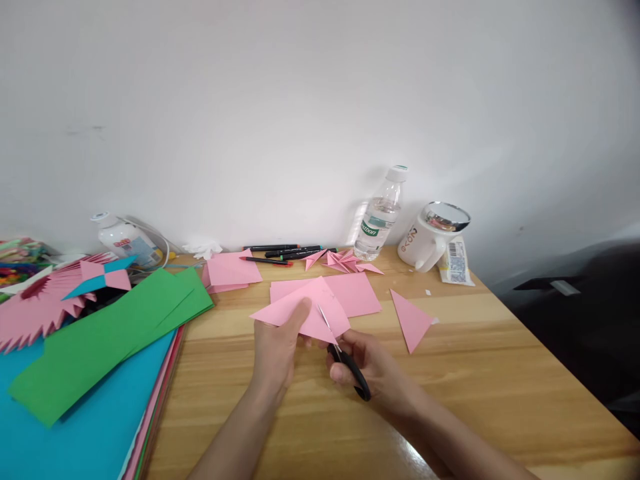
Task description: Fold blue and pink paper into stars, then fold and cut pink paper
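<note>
Here, left fingers (pixel 299 318) pinch pink sheet (pixel 290 308); right fingers (pixel 341 375) grip scissors (pixel 351 367) across its edge; pink triangle (pixel 409 321) on worktop (pixel 450 360).

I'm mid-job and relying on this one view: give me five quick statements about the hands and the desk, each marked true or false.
1. The right hand holds the black-handled scissors. True.
2. The left hand is empty. False: it holds a piece of pink paper.
3. A pink triangle lies on the table, to the right of the scissors. True.
4. The white mug stands left of the clear bottle. False: it stands right of it.
5. Green strips lie over the blue sheet. True.
</note>
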